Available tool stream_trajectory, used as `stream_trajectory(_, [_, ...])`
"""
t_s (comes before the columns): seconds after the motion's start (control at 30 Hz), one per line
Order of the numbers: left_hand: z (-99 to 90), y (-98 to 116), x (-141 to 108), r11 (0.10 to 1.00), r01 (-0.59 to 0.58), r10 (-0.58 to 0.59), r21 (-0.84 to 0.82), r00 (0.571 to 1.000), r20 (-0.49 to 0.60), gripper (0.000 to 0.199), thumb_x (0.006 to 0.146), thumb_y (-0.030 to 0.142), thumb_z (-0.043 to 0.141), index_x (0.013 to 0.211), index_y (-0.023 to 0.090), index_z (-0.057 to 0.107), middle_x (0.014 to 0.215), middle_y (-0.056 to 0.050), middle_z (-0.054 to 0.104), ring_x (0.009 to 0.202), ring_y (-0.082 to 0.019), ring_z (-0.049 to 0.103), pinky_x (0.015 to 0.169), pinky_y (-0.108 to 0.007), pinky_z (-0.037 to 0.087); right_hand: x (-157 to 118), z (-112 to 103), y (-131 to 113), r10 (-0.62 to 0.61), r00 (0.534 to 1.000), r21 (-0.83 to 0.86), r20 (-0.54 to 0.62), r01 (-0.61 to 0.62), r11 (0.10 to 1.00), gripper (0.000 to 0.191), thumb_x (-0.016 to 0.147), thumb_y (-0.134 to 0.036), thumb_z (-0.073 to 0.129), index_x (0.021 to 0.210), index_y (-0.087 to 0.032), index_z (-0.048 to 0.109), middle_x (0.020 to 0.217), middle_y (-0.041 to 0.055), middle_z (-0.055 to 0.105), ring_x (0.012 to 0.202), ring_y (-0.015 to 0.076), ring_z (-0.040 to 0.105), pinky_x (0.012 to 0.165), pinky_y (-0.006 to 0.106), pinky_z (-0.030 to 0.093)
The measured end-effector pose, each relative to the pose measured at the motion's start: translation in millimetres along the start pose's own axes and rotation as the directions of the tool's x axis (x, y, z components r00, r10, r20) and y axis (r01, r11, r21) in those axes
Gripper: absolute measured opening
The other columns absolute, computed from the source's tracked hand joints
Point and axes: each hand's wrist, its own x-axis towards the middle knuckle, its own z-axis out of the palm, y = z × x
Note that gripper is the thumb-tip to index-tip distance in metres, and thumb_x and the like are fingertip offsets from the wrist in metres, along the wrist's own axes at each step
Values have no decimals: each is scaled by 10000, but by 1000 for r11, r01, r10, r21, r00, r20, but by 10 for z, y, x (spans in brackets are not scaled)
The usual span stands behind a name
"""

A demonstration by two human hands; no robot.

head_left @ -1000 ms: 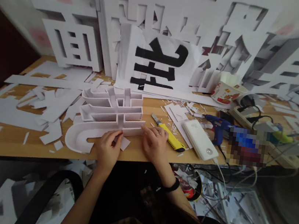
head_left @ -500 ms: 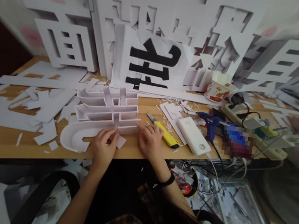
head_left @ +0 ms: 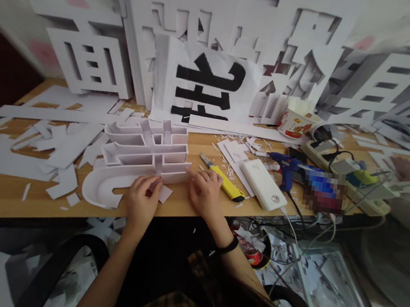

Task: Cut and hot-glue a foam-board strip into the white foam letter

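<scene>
A hollow white foam-board character (head_left: 146, 153) with upright strip walls lies open side up near the table's front edge. At its front wall, my left hand (head_left: 141, 199) is closed, with thumb and fingertips pinched on the edge; the exact contact is partly hidden by the fingers. My right hand (head_left: 205, 190), fingers curled, grips the right end of the same wall. Between the hands a small flat white offcut (head_left: 165, 194) rests on the wood. A yellow utility knife (head_left: 226, 182) lies just right of my right hand, blade pointing away to the left.
White power bank (head_left: 263, 184), blue glue gun (head_left: 289, 168) and power strip (head_left: 363, 193) with cables lie to the right. A paper cup (head_left: 297, 120) stands behind them. White offcuts (head_left: 64, 146) cover the left side. Finished characters (head_left: 96, 59) and a printed sheet (head_left: 207, 85) stand at the back.
Both hands stay in nearly the same place on the character. The view has shifted slightly, so the things at right appear a little further left.
</scene>
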Motion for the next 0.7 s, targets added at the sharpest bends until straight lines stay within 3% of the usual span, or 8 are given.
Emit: stream_trajectory(0.7, [1, 7, 5, 1000, 23, -23, -7, 1000, 18, 158, 906, 276, 607, 911, 170, 724, 897, -70, 732, 855, -200, 685, 798, -329, 543, 7, -4, 0, 1, 1000, 36, -11, 0, 999, 347, 912, -119, 551, 1215, -247, 663, 969, 39, 734, 987, 244, 555, 860, 402, 314])
